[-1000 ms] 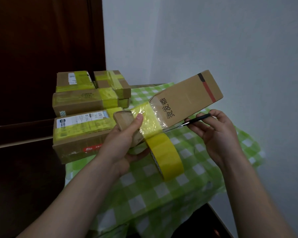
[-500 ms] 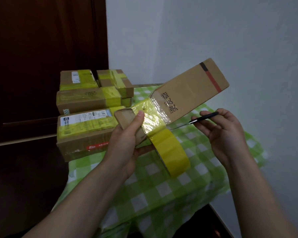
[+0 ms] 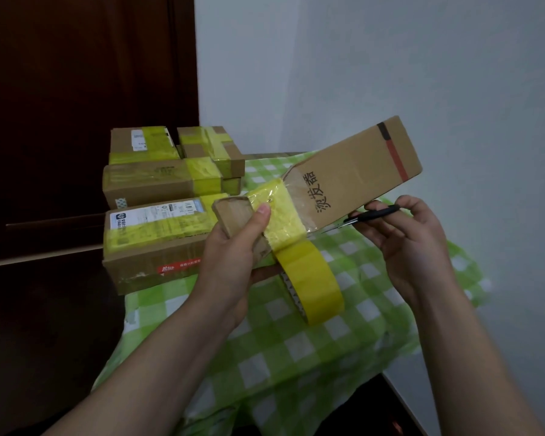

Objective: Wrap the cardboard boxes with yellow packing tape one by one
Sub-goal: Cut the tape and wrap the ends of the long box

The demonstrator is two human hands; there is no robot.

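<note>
My left hand (image 3: pixel 233 256) grips the near end of a long flat cardboard box (image 3: pixel 356 174) held up over the table, thumb pressing on a band of yellow tape (image 3: pixel 280 215) wrapped round it. The yellow tape roll (image 3: pixel 309 278) hangs from that band just below the box. My right hand (image 3: pixel 403 240) holds black-handled scissors (image 3: pixel 372 214), their blades pointing left under the box's lower edge toward the tape.
Several cardboard boxes banded with yellow tape (image 3: pixel 158 228) are stacked at the table's back left. A green-and-white checked cloth (image 3: pixel 296 347) covers the table. A dark wooden door (image 3: pixel 76 121) stands at the left, a pale wall at the right.
The box's far end tilted a little higher, then settled. My right hand moved the scissors closer to the box's underside. The tape roll stays hanging.
</note>
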